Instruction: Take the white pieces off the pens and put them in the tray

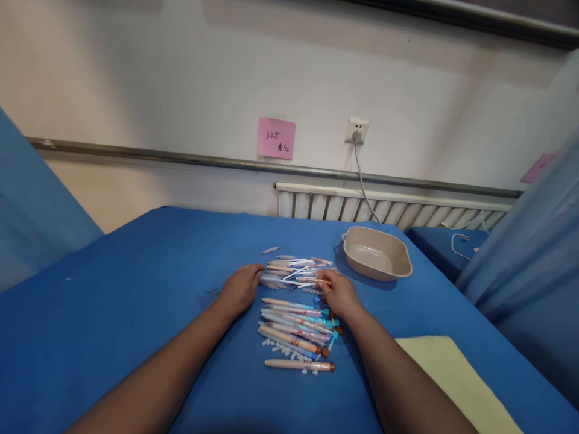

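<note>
Pen parts lie in a heap between my two hands: pale pen barrels and thin white sticks like refills. My left hand is closed at the heap's left end, its fingertips by the barrel ends; what they grip is hidden. On the right side, my right hand pinches the end of something thin, too small to make out. Nearer me lies a row of pens with blue and brown ends. Below it is a single peach pen. Small white pieces are scattered under the row.
A beige plastic basin stands at the back right of the blue-covered table. A yellow cloth or sheet lies at the right front. Behind are a radiator and a plugged-in cable. Blue curtains hang at both sides.
</note>
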A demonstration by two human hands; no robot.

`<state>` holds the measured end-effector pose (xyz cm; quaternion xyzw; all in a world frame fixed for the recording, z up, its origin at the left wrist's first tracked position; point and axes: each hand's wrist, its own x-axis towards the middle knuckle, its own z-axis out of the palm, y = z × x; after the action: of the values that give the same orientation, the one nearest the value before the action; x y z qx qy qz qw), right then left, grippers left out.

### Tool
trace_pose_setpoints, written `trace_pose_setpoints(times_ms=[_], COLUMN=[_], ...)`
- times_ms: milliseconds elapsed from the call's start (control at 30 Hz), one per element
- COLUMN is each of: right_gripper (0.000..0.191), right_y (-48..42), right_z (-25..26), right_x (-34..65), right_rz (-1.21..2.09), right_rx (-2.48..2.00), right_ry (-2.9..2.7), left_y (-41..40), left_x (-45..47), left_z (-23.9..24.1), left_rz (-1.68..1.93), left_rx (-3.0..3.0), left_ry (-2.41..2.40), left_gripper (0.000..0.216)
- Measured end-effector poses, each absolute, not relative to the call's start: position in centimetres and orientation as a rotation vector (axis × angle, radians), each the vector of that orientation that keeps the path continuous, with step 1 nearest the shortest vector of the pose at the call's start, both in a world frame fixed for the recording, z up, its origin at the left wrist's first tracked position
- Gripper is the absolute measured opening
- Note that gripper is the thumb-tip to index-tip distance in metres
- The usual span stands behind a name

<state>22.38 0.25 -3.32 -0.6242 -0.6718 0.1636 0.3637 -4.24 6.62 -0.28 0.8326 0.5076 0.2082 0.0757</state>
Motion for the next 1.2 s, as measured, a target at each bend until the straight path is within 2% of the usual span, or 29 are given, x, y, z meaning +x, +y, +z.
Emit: trace_pose_setpoints(times_ms=[333, 567, 900, 1067, 1200], right_gripper=[0.021, 0.007, 0.01, 0.003, 0.004], right_y=[-0.4, -0.8, -0.7, -1.0, -1.3], right_z=[-2.5, -2.1, -1.9, -1.5, -1.0], right_x=[20.8, 20.5, 20.5, 20.4, 20.2], right_rz=[0.389, 0.336, 0.225, 0.221, 0.273], right_rx=[-1.456, -1.495, -1.675, -1.613, -1.486], right_ry=[-1.883, -2.04, -2.024, -1.972, -2.016], left_y=[4.4, 4.6, 7.0, 7.5, 6.8], left_x=[-2.0, -2.1, -4.3, -3.9, -3.4], left_z=[0.3, -0.2, 0.1, -1.3, -1.4], left_rz=[0.768, 0.827, 0.95, 0.984, 0.907], left_rx=[2.358, 2.288, 2.071, 1.891, 2.057], left_ry=[1.277, 1.295, 1.65, 1.505, 1.472], left_gripper=[0.031, 0.032, 0.036, 0.038, 0.035])
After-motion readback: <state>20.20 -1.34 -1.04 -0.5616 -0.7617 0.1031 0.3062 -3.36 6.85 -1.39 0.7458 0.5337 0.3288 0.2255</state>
